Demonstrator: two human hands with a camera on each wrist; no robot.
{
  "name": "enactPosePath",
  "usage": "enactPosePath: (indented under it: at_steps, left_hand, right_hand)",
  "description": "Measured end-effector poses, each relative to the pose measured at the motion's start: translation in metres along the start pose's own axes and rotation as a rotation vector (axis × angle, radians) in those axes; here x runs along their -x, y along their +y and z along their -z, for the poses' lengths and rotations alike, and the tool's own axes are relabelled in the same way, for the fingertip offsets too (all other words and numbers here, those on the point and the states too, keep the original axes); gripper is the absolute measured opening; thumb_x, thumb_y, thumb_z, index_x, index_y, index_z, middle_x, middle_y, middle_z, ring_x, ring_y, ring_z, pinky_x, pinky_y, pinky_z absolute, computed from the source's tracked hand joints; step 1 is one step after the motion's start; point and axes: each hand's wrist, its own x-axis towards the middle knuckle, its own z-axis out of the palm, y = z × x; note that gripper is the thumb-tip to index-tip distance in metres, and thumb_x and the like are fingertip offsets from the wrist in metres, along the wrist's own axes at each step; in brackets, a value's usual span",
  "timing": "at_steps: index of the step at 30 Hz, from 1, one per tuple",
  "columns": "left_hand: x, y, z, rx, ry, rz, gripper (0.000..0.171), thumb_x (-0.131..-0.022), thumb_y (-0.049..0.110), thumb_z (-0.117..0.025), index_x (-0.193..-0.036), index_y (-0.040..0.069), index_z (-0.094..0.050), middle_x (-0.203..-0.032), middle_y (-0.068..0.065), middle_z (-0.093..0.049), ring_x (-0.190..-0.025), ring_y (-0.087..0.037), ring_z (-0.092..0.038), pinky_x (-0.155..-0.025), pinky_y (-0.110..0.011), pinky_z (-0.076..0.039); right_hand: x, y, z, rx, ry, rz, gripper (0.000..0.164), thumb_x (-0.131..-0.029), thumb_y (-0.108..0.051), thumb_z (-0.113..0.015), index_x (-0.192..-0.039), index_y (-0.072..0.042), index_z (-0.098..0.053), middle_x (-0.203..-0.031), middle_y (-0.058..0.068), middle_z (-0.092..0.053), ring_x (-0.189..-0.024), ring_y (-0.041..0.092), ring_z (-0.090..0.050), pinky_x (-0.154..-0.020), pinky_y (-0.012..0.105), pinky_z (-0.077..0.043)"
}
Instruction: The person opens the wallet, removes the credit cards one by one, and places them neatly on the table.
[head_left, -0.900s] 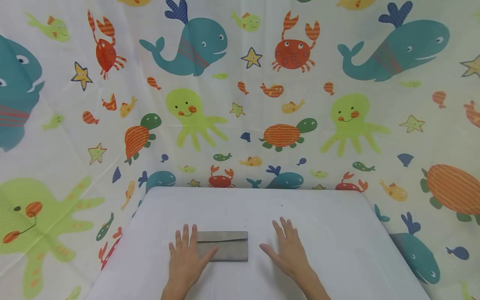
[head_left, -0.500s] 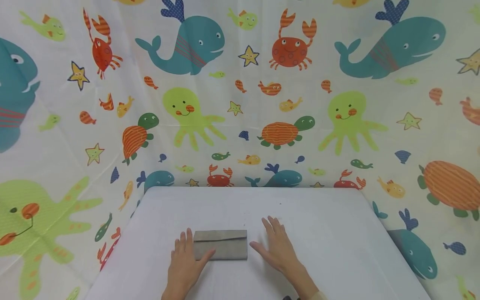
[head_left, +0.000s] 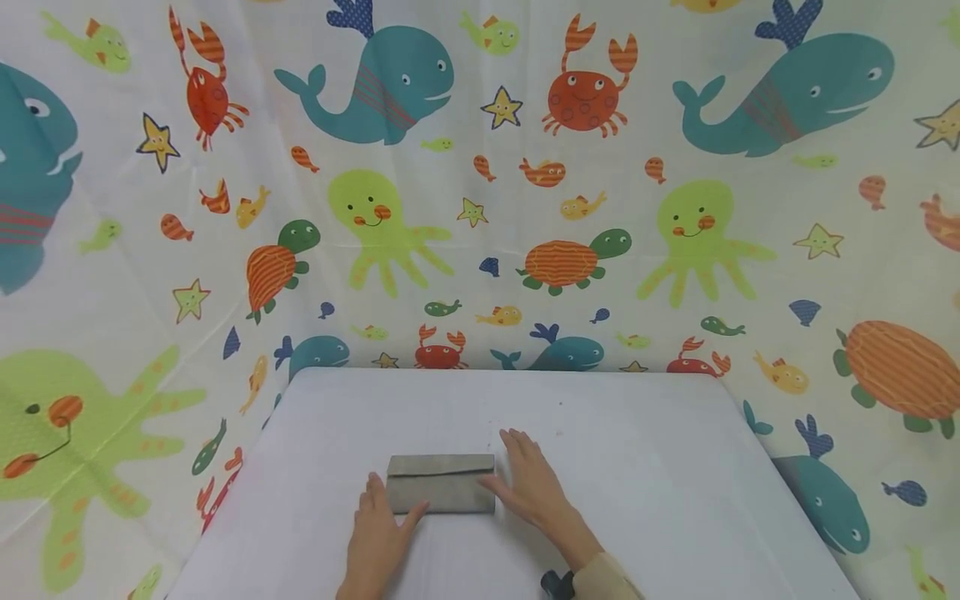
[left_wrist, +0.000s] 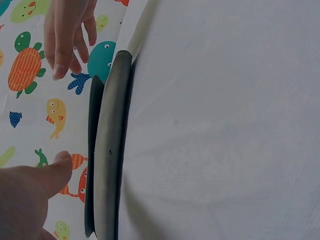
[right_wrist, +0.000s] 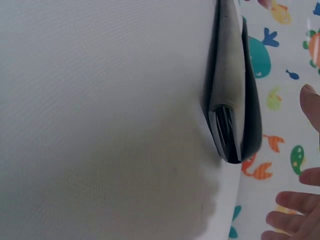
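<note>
A flat grey case (head_left: 441, 493) with a flap folded over its front lies on the white table, its long side running left to right. My left hand (head_left: 377, 533) is at its left end, fingers extended and thumb spread toward the front edge. At the other end is my right hand (head_left: 531, 492), its thumb overlapping the case's right edge in the head view. Fingers of both hands are relaxed, gripping nothing. In the right wrist view, the end of the case (right_wrist: 229, 95) shows dark layers inside; my right hand (right_wrist: 305, 210) appears apart from it.
White table (head_left: 645, 467) surface extends around the case on all sides. Behind and beside it hangs a curtain (head_left: 465, 258) printed with sea animals. A dark wrist device (head_left: 557, 585) sits beside the right sleeve (head_left: 603, 577).
My right hand has moved left, from beside the case to over its right end. The left hand has drawn slightly back toward me, uncovering the case's left end. The case stays in place.
</note>
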Motion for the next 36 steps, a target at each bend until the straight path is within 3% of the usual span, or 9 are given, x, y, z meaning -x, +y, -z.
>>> enactPosePath:
  at_steps: [12,21,36]
  left_hand:
    - [-0.005,0.0,-0.016,0.035,0.026,-0.063,0.101,-0.09,0.051,-0.068,-0.144,-0.024,-0.027,-0.147,-0.048,-0.028,-0.139,-0.059,-0.032,-0.11,-0.064,-0.037]
    - [-0.005,0.004,-0.021,-0.003,0.041,-0.078,0.092,-0.091,0.046,-0.069,-0.14,-0.025,-0.035,-0.145,-0.048,-0.032,-0.137,-0.057,-0.038,-0.109,-0.062,-0.04]
    - [-0.004,0.007,-0.026,-0.07,0.121,-0.083,0.087,-0.09,0.043,-0.071,-0.136,-0.023,-0.041,-0.142,-0.046,-0.04,-0.134,-0.057,-0.043,-0.101,-0.061,-0.048]
  right_hand:
    - [-0.016,-0.014,-0.018,0.082,-0.049,0.117,0.083,-0.091,-0.06,-0.064,-0.146,0.0,-0.046,-0.152,0.018,-0.048,-0.144,0.036,-0.043,-0.114,0.048,-0.043]
    - [-0.024,-0.023,-0.031,0.173,-0.106,0.151,0.076,-0.092,-0.06,-0.061,-0.143,-0.004,-0.052,-0.148,0.013,-0.055,-0.139,0.029,-0.051,-0.116,0.042,-0.043]
    - [-0.027,-0.031,-0.044,0.361,-0.106,0.18,0.055,-0.096,-0.059,-0.054,-0.127,-0.015,-0.064,-0.129,0.005,-0.069,-0.121,0.022,-0.066,-0.1,0.036,-0.055]
